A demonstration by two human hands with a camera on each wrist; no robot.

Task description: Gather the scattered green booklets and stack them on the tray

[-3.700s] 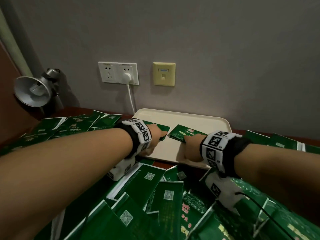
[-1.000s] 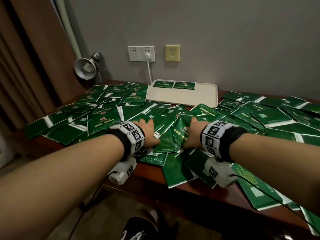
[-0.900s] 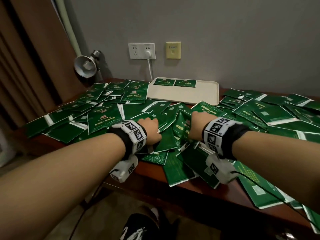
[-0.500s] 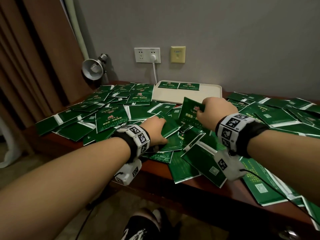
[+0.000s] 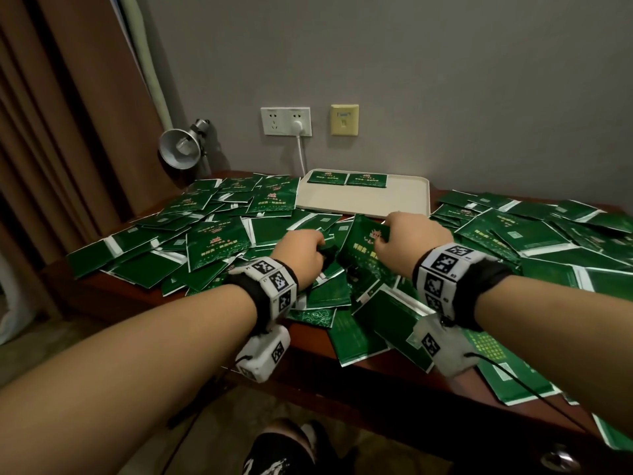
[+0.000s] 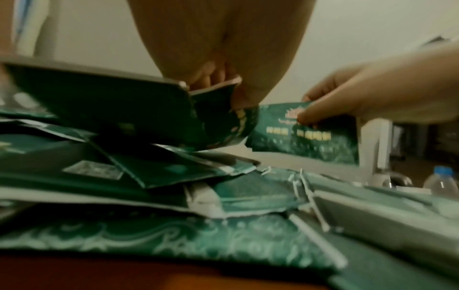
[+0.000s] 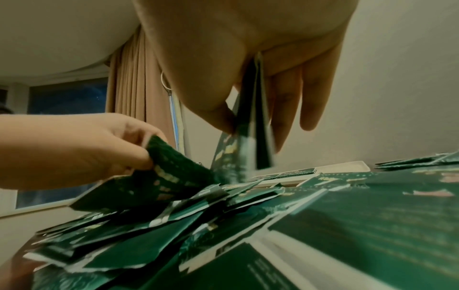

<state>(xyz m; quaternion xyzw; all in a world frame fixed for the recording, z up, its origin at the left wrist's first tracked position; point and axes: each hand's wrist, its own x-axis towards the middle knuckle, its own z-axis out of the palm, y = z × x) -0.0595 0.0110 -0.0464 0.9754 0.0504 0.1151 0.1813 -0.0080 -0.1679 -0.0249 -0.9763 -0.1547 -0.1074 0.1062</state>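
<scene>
Head view takes in the whole dark wooden surface (image 5: 376, 378) strewn with scattered green booklets (image 5: 219, 241), and only here can the cream tray (image 5: 394, 200) be seen in full, lying at the far edge below a white wall socket (image 5: 286, 121) and a yellow wall plate (image 5: 344, 119), with a silver clamp lamp (image 5: 180, 150) to the far left. On the tray two booklets (image 5: 347, 178) lie flat side by side along its far rim, the remainder of it bare. The left wrist view, blurred, shows what the head view hides: the left hand (image 6: 218, 58) has thumb and fingers closed on the edge of a bent booklet (image 6: 218, 121) lifted partly off the pile, while a clear water bottle (image 6: 441, 180) stands at the far right (visible in no other view). The right hand (image 5: 407, 238) is clearest in the right wrist view, thumb on one side and fingers on the other pinching a held booklet (image 7: 248, 125) that hangs edge-on, clear of the pile; from the head it is near the tray's near rim. The booklets are glossy dark green with a white strip along one edge, some face up with gold lettering and a small red emblem, others showing a small square code.
</scene>
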